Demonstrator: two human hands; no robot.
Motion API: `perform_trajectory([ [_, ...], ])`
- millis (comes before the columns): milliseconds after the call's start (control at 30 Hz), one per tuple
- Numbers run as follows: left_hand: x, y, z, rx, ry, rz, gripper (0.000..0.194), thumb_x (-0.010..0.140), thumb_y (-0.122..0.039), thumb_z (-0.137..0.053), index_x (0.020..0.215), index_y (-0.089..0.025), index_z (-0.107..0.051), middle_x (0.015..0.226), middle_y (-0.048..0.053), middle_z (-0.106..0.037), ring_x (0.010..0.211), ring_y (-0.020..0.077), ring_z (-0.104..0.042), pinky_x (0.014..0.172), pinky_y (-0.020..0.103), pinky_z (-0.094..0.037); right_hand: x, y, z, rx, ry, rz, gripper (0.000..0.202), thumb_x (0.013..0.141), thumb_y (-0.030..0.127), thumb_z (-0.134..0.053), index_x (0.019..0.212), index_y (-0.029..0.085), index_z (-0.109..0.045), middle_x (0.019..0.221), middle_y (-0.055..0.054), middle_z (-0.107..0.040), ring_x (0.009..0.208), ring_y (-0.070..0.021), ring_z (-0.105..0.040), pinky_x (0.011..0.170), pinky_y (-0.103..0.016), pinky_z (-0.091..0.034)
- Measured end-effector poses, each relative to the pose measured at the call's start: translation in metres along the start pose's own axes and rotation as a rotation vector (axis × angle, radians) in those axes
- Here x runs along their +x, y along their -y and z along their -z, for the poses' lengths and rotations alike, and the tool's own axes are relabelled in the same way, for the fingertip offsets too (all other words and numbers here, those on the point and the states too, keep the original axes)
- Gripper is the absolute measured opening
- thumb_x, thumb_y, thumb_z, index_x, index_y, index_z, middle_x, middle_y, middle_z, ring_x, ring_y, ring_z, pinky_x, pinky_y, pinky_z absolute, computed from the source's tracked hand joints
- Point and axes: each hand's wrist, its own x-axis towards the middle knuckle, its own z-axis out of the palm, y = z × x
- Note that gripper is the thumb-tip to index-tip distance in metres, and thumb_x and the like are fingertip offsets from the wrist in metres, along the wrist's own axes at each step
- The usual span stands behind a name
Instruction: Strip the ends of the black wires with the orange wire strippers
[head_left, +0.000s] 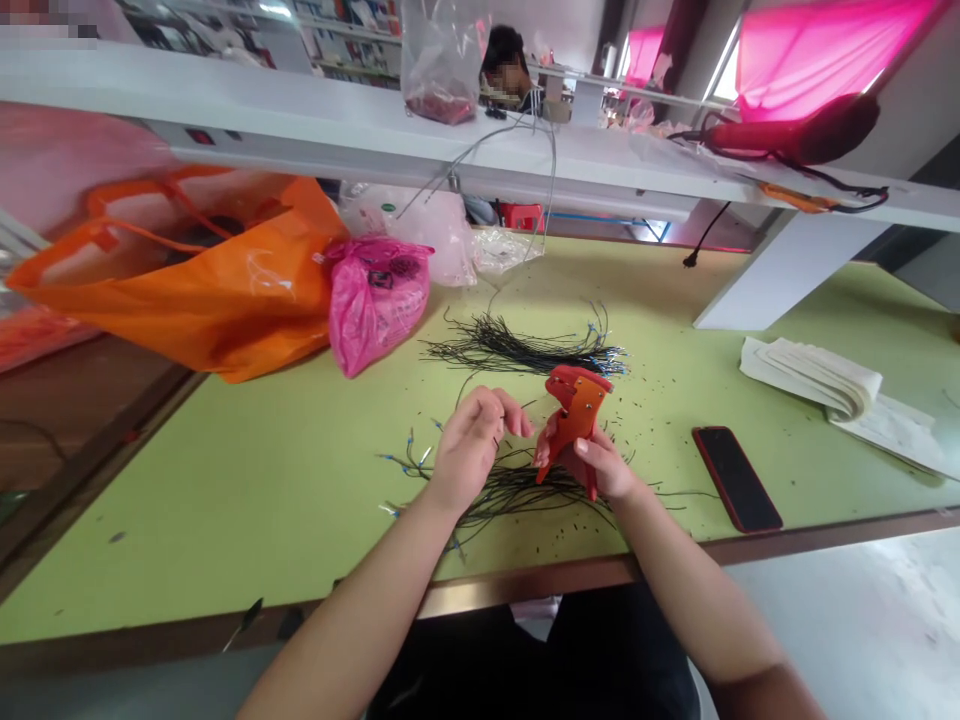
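My right hand (pixel 604 468) is wrapped round the handles of a red and orange wire stripper (pixel 581 405), its head pointing up and away from me. To its left, my left hand (pixel 472 445) is closed in a pinch, with a thin black wire (pixel 463 388) showing beside the fingers; the pinched part is mostly hidden. Beneath both hands lies a loose bundle of black wires (pixel 517 490), some with blue-and-silver ends to the left. Beyond the stripper, another bundle of black wires (pixel 517 345) lies with its blue ends toward the right.
Small dark scraps litter the green tabletop (pixel 285 500). On the right lie a phone (pixel 737 478) and folded papers (pixel 814 375). Orange (pixel 247 290) and pink (pixel 379 300) bags stand at the left. A white shelf (pixel 300 120) spans the back; a person (pixel 514 75) is beyond it.
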Motion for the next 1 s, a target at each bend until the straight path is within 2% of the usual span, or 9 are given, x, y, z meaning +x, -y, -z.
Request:
perform_trajectory([
  [133,-0.01,0.01,-0.005,0.018,0.162,-0.005,0.032,0.1,-0.041,-0.061,0.077,-0.019,-0.057,0.078,0.002,-0.062,0.067,0.0151,-0.062,0.064,0.03,-0.051,0.0,-0.005,-0.001,-0.008,-0.011,0.023,0.05,0.082,0.061,-0.075,0.104,0.018,-0.063,0.084,-0.006,-0.064,0.076,-0.0206,-0.064,0.073,-0.037,-0.056],
  [200,-0.014,0.012,-0.007,0.072,0.208,-0.007,0.031,0.102,-0.04,-0.057,0.079,-0.019,-0.058,0.079,0.003,-0.063,0.071,0.0159,-0.063,0.068,0.031,-0.052,0.0,-0.007,0.0,-0.005,-0.028,0.03,0.051,0.081,0.062,-0.074,0.103,0.017,-0.064,0.086,-0.006,-0.064,0.076,-0.0208,-0.064,0.076,-0.038,-0.056],
  [333,-0.016,0.011,-0.01,0.173,0.24,-0.026,0.034,0.101,-0.044,-0.058,0.078,-0.019,-0.058,0.077,0.004,-0.063,0.076,0.0172,-0.063,0.074,0.032,-0.052,-0.001,-0.006,-0.001,-0.032,-0.072,0.041,0.05,0.082,0.063,-0.074,0.099,0.016,-0.067,0.088,-0.007,-0.065,0.078,-0.0214,-0.064,0.078,-0.039,-0.056],
  [533,-0.015,0.013,-0.009,0.203,0.277,-0.04,0.032,0.104,-0.04,-0.052,0.08,-0.02,-0.057,0.08,0.004,-0.063,0.076,0.0158,-0.062,0.07,0.029,-0.049,-0.003,-0.002,-0.004,-0.097,-0.085,0.035,0.04,0.087,0.059,-0.071,0.089,0.019,-0.067,0.085,-0.005,-0.063,0.084,-0.021,-0.063,0.083,-0.036,-0.056],
  [667,-0.015,0.015,-0.006,0.255,0.299,-0.057,0.031,0.105,-0.039,-0.051,0.081,-0.019,-0.056,0.081,0.004,-0.064,0.073,0.0143,-0.058,0.068,0.027,-0.048,-0.004,-0.003,-0.001,-0.144,-0.126,0.017,0.043,0.083,0.062,-0.074,0.087,0.019,-0.065,0.086,-0.004,-0.062,0.083,-0.02,-0.063,0.08,-0.033,-0.056],
  [833,-0.016,0.015,-0.004,0.298,0.338,-0.006,0.03,0.105,-0.039,-0.049,0.084,-0.019,-0.055,0.087,0.005,-0.063,0.073,0.0141,-0.058,0.067,0.028,-0.05,-0.004,-0.005,0.003,-0.121,-0.069,0.018,0.046,0.084,0.063,-0.073,0.092,0.019,-0.065,0.089,-0.005,-0.064,0.08,-0.02,-0.066,0.079,-0.035,-0.058],
  [1000,-0.017,0.013,-0.005,0.287,0.377,0.017,0.032,0.105,-0.04,-0.048,0.083,-0.019,-0.052,0.089,0.006,-0.064,0.074,0.0147,-0.06,0.068,0.029,-0.051,-0.004,-0.009,0.007,-0.098,-0.036,0.035,0.048,0.083,0.064,-0.073,0.093,0.018,-0.063,0.083,-0.004,-0.066,0.074,-0.0195,-0.067,0.074,-0.036,-0.06],
])
